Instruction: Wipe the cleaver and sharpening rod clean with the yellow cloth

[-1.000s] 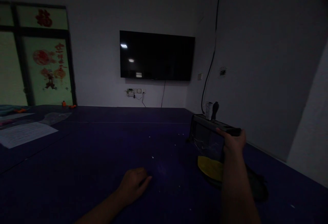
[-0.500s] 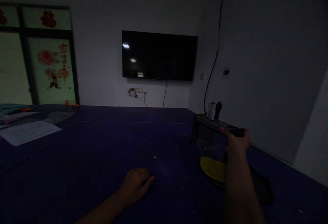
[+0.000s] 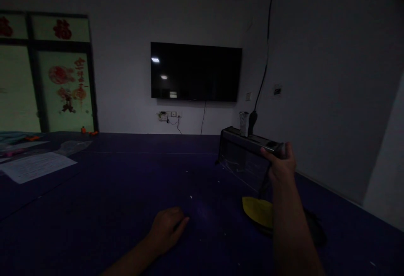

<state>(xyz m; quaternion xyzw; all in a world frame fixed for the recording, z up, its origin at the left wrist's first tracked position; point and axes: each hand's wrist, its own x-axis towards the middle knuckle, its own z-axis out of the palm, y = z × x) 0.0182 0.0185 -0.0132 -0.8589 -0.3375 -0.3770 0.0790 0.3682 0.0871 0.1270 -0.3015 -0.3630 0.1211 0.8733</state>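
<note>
My right hand (image 3: 279,164) grips the near end of a long dark box with a clear front panel (image 3: 244,158) and holds it up above the dark blue table (image 3: 110,192). Its far end seems to be off the table too. Just below my right forearm a yellow flat thing (image 3: 256,210) lies on a dark mat. My left hand (image 3: 167,227) rests on the table nearer to me, fingers curled loosely, with nothing visible in it. The room is very dim.
A black screen (image 3: 195,72) hangs on the far wall above sockets (image 3: 168,115). Papers (image 3: 34,165) lie at the table's left side. A white cup and a dark object (image 3: 247,123) stand behind the box. A cable runs down the right wall.
My right hand has lifted the box upward and a little to the left, clear of the yellow thing. My left hand has stayed where it was.
</note>
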